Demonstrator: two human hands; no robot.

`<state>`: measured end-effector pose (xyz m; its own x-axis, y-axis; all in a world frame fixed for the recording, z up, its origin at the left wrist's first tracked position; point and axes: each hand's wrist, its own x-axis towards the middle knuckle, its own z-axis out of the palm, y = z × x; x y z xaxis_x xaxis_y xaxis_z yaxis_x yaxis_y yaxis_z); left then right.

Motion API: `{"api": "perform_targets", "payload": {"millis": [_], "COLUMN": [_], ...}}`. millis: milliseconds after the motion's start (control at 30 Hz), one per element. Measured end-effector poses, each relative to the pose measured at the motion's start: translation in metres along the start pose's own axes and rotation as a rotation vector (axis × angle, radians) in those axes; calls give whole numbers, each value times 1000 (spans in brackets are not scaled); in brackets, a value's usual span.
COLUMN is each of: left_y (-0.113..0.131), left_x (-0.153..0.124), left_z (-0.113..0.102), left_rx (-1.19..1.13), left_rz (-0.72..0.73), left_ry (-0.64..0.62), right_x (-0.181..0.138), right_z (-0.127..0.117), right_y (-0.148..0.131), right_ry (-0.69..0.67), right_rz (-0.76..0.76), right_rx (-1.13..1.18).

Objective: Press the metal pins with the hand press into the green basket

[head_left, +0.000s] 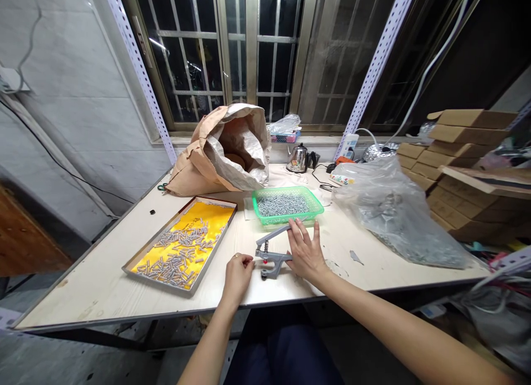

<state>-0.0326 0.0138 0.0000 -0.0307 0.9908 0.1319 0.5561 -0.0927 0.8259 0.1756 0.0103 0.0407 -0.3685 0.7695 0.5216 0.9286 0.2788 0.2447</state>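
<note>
My right hand [307, 252] is around the handles of grey snap-fastener-style pliers [274, 269], its fingers laid over the raised upper handle. The pliers have a dark coil spring and a small red part at the jaws, which stand apart. Thumb and fingertips of my left hand [238, 277] are pinched together just left of the jaws; anything between them is too small to make out. Beyond the pliers sits a green plastic basket [259, 214] of small silvery metal pieces. To the left lies a shallow tray [207, 263] lined with yellow, holding many small ridged metallic pieces [174, 263].
A large brown paper sack [191, 166] lies open-mouthed at the back. A metal kettle [297, 159] stands behind the basket. A clear plastic bag [398, 213] spreads across the right, before stacked cardboard boxes [464, 152]. The table's front edge [174, 313] runs close to my lap.
</note>
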Motion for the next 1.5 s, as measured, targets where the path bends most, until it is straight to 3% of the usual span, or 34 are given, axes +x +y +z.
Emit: {"api": "perform_targets", "payload": {"millis": [200,333,533,700,1067,1333,1500], "left_y": [-2,-2,3,8,-4,12,15], "left_x": [-1,-1,-5,-9,-5,-11,-6], "left_z": [3,0,0,2,5,-1,-10], "left_rx": [61,28,317,416,190,553,519], "left_rz": [51,52,130,143,161,159,142], "left_ry": [-80,-38,-35,-38,51,-137,-211], "right_x": [0,0,1,1,1,2,3], "right_z": [1,1,0,0,0,1,0], "right_y": [0,0,0,1,0,1,2], "right_ry": [-13,-27,-28,-10,3,-21,-25], "right_rz": [1,2,-6,-22,-18,-19,-26], "right_rx": [-8,-7,-2,-9,-13,-41,-51]}}
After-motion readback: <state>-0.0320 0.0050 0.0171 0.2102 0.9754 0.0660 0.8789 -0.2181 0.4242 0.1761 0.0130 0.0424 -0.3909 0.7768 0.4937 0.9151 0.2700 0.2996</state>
